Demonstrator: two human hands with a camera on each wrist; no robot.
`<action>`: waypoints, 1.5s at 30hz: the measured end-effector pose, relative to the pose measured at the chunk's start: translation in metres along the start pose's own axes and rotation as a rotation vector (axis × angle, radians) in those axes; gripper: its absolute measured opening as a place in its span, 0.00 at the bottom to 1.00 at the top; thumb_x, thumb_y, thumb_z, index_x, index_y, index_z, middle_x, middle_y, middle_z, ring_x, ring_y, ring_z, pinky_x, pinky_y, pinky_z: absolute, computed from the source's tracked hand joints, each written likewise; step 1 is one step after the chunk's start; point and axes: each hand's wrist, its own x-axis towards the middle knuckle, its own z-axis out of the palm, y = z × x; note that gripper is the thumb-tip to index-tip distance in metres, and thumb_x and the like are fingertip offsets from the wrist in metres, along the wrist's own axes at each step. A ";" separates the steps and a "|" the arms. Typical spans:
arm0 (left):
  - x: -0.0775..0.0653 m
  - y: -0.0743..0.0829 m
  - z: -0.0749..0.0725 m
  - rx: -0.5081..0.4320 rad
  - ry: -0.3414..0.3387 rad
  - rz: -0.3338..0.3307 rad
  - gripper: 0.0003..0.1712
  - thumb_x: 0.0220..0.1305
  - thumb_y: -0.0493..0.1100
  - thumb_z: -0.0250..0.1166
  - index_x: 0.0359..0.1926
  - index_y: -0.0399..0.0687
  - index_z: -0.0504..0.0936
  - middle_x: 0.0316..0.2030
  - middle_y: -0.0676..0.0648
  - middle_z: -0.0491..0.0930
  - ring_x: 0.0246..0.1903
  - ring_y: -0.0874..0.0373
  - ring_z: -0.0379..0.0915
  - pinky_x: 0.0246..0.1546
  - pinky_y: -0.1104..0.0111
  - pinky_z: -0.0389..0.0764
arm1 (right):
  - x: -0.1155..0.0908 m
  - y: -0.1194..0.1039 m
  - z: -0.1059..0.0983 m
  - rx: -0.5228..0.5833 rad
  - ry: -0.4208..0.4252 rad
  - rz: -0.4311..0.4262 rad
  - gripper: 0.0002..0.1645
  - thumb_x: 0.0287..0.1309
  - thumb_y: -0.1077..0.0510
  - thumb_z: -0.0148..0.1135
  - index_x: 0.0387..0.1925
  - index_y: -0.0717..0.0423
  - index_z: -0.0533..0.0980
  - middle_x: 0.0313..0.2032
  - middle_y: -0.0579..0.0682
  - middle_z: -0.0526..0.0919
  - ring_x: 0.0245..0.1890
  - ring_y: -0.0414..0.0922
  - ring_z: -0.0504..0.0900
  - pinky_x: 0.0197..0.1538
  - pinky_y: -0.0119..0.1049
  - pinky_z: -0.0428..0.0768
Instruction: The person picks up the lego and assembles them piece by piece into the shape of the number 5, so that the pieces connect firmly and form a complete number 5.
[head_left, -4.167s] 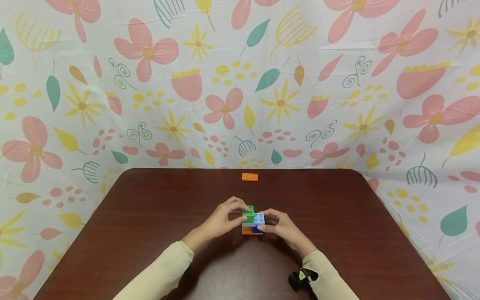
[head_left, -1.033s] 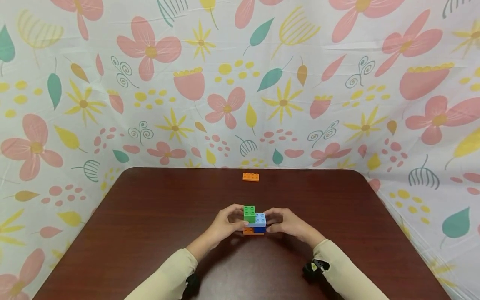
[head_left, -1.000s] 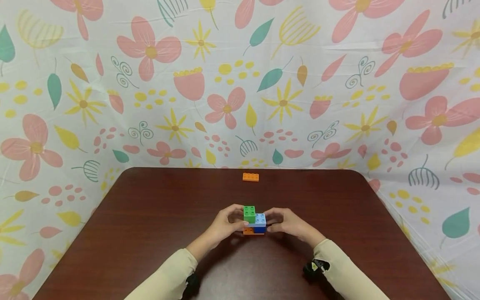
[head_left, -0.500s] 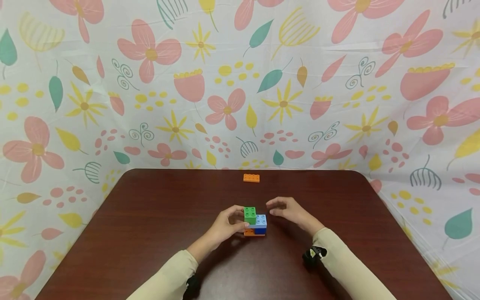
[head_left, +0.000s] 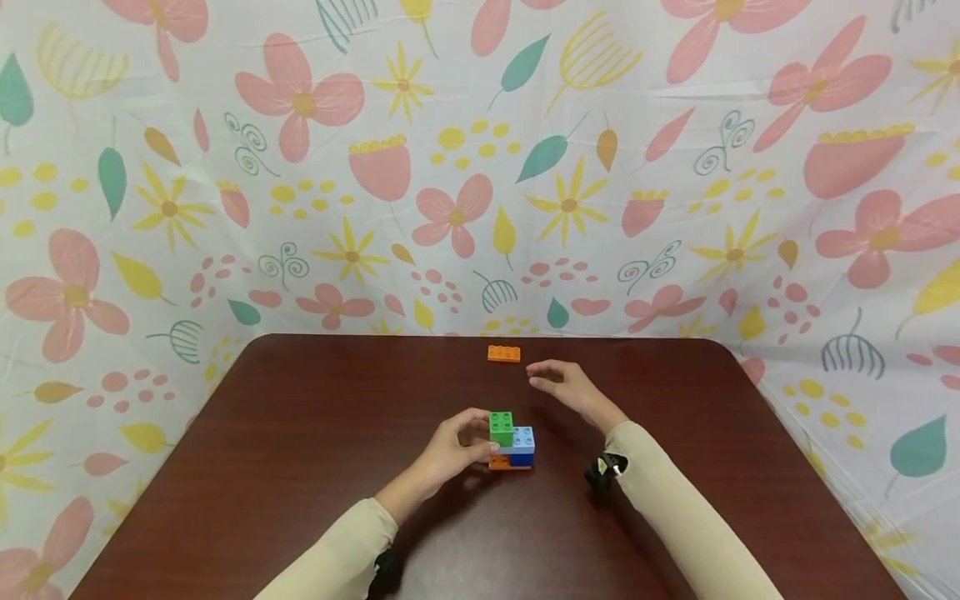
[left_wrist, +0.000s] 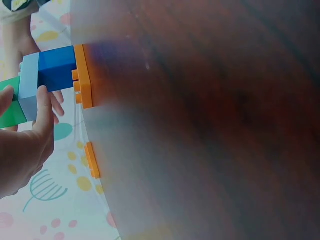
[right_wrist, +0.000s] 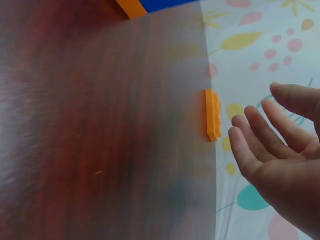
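Note:
A small stack of toy building bricks stands on the table in the head view: a flat orange plate (head_left: 499, 462) at the bottom, a dark blue brick (head_left: 522, 459) on its right part, a light blue brick (head_left: 523, 438) across that, and a green brick (head_left: 501, 430) on top at the left. My left hand (head_left: 450, 447) grips the stack from its left side, thumb in front; in the left wrist view its fingers lie against the green and light blue bricks. My right hand (head_left: 566, 387), fingers loosely bent and holding nothing, hovers right of a loose orange brick (head_left: 504, 354).
The loose orange brick lies near the far edge of the dark wooden table (head_left: 337, 400). Behind the table hangs a flower-patterned cloth (head_left: 480, 167). A black wrist device (head_left: 603, 471) shows under the right sleeve.
My right hand has let go of the stack's right side and moved away toward the far edge, near the loose orange brick. My left hand has stayed on the stack.

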 end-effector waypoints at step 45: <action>0.003 0.000 -0.002 0.005 -0.005 -0.032 0.21 0.58 0.31 0.67 0.54 0.42 0.77 0.47 0.39 0.78 0.40 0.50 0.80 0.40 0.51 0.82 | 0.082 0.030 0.031 -0.244 0.011 -0.119 0.30 0.65 0.59 0.59 0.67 0.58 0.66 0.70 0.60 0.59 0.69 0.61 0.57 0.66 0.59 0.59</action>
